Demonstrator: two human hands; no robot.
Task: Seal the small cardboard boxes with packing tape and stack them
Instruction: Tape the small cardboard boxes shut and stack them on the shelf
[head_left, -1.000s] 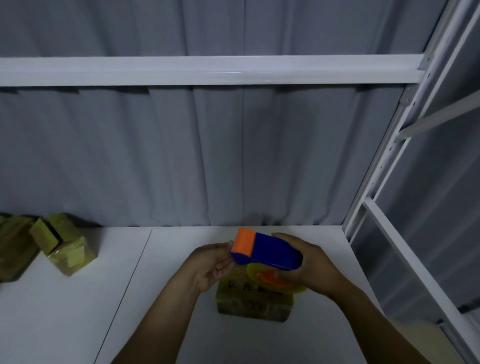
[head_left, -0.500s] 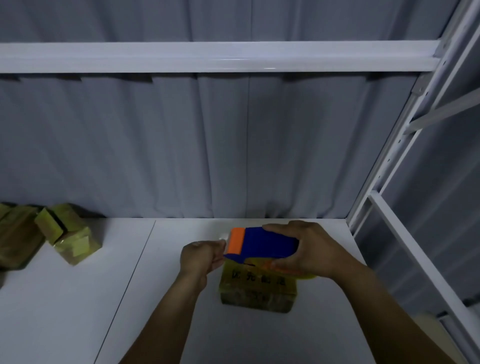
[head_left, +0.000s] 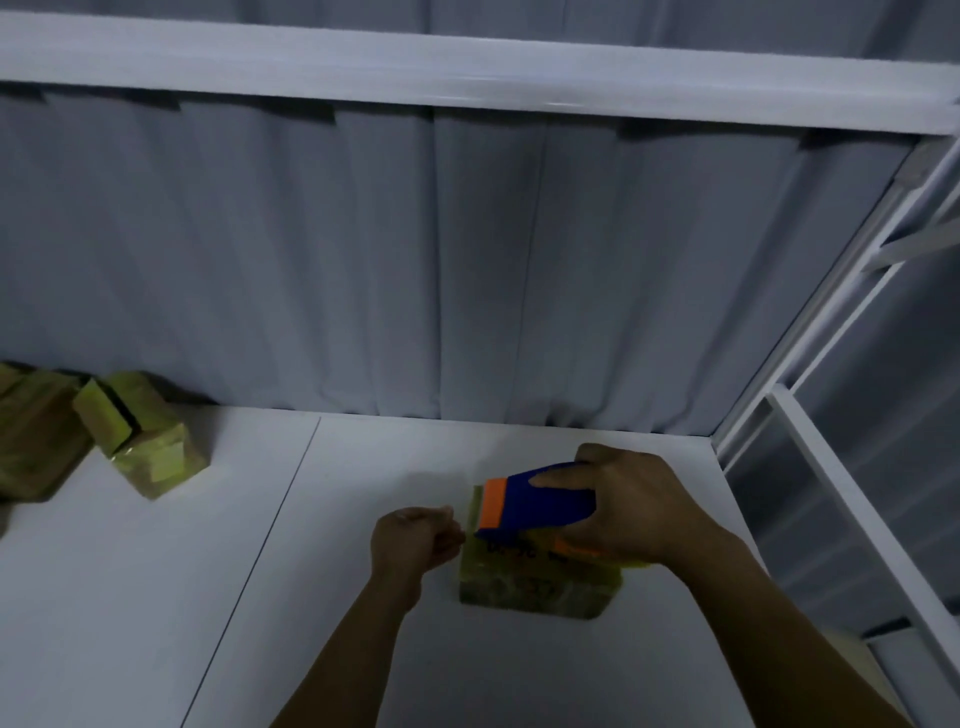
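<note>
A small cardboard box wrapped in yellowish tape sits on the white table, with dark print on its top. My right hand grips a blue tape dispenser with an orange front end, held low over the box's top. My left hand is just left of the box, its fingers pinched together at the thin tape end that runs from the dispenser's orange edge. The tape roll under the dispenser is mostly hidden by my right hand.
Several taped boxes lie piled at the table's far left, by the grey curtain. A white shelf beam crosses overhead. White rack posts stand on the right. A seam divides the tabletop.
The dispenser has come down from above the box to just over its top. My left hand has drawn back left from the orange end, pinching the tape. The camera has shifted slightly.
</note>
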